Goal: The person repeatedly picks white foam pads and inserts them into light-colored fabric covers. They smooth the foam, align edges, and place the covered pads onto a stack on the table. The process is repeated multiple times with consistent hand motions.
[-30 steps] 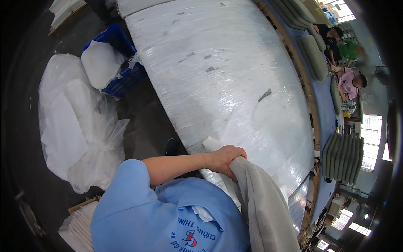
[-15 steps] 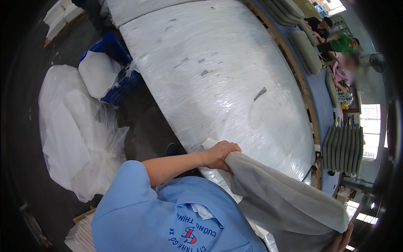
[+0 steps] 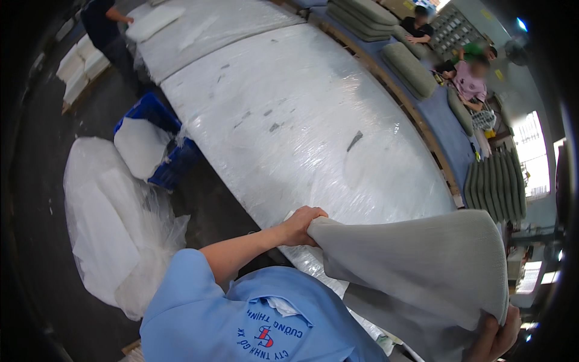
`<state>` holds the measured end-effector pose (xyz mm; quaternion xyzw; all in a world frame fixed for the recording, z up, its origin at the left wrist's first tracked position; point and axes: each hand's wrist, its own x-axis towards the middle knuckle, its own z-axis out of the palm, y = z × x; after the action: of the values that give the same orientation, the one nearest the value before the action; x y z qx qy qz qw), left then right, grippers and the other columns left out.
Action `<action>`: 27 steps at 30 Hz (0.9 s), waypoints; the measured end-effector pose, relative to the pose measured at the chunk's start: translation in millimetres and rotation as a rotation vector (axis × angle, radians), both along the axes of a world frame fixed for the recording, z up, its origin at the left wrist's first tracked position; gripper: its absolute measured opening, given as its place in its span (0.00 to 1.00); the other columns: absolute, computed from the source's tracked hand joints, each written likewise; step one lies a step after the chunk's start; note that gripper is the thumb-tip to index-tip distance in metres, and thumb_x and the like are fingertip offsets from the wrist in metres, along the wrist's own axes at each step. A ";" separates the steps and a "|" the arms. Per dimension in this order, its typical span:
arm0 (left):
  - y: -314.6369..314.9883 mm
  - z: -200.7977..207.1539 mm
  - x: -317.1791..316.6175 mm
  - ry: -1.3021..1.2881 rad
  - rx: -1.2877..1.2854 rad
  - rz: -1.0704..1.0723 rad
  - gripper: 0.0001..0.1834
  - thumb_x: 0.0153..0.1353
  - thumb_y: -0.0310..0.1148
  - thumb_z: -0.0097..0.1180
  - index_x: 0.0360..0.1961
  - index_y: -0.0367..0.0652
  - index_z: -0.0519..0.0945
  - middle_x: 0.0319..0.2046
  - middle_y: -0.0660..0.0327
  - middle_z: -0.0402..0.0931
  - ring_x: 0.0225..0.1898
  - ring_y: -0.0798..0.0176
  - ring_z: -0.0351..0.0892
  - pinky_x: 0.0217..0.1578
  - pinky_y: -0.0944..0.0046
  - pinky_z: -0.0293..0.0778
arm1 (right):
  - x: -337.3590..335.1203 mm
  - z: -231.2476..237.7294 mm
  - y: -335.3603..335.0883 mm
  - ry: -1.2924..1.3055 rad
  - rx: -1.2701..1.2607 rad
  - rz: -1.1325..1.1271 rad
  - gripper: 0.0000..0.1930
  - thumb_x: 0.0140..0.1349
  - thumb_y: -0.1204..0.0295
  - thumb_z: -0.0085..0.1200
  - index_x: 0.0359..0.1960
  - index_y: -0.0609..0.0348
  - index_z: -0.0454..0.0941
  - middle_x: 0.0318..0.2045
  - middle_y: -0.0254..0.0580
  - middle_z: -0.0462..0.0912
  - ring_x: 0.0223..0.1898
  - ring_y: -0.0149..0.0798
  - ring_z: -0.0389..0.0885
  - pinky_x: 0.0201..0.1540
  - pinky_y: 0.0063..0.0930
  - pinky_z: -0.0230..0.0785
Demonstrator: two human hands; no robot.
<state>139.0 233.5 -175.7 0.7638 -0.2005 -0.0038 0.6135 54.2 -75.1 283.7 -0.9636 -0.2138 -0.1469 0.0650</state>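
A grey fabric cover (image 3: pixel 416 259), seemingly a cushion cover, is stretched between my two hands over the near right end of a table wrapped in shiny clear plastic (image 3: pixel 271 157). My left hand (image 3: pixel 303 227) is closed around its left corner. At the lower right, my right hand (image 3: pixel 502 335) grips its other end, the fingers partly hidden by the cloth. The upper layer of the cover bulges and stands raised, with a darker fold hanging below it.
Left on the floor are a clear bag of white material (image 3: pixel 102 223) and a blue crate (image 3: pixel 175 166). A co-worker (image 3: pixel 105 30) stands far left near white foam pieces. Along the right, a blue-topped table (image 3: pixel 443 123) bears grey-green cushions (image 3: pixel 494 187); several people sit beyond it.
My right hand has lifted and spread the cover, so its upper layer now rises wider and flatter. My left hand keeps its corner. The view has shifted, bringing in the far-left co-worker.
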 end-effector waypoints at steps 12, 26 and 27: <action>7.4 -21.6 -39.4 0.192 -0.083 -0.050 0.39 0.46 0.34 0.81 0.61 0.43 0.79 0.59 0.51 0.80 0.62 0.45 0.76 0.65 0.49 0.68 | 14.6 -9.6 7.5 0.045 0.156 0.533 0.20 0.42 0.81 0.65 0.42 0.58 0.85 0.17 0.33 0.74 0.13 0.35 0.73 0.16 0.32 0.63; 129.3 102.2 40.3 0.185 0.397 -0.395 0.22 0.68 0.39 0.64 0.61 0.45 0.83 0.60 0.56 0.83 0.63 0.54 0.80 0.66 0.57 0.71 | -26.1 2.2 -1.7 0.053 0.232 0.657 0.19 0.55 0.81 0.64 0.50 0.61 0.82 0.22 0.32 0.72 0.18 0.31 0.76 0.18 0.27 0.70; 71.9 168.5 68.7 0.292 0.750 -0.274 0.18 0.72 0.34 0.59 0.59 0.38 0.82 0.55 0.59 0.85 0.60 0.64 0.79 0.67 0.60 0.69 | -19.8 -10.1 -4.0 0.132 0.209 0.554 0.18 0.56 0.80 0.64 0.50 0.61 0.82 0.23 0.33 0.73 0.19 0.32 0.77 0.18 0.28 0.71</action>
<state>207.7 305.4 -7.3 0.8919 -0.1958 -0.2662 0.3087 34.4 -79.1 273.7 -0.8641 -0.4475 -0.0821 0.2151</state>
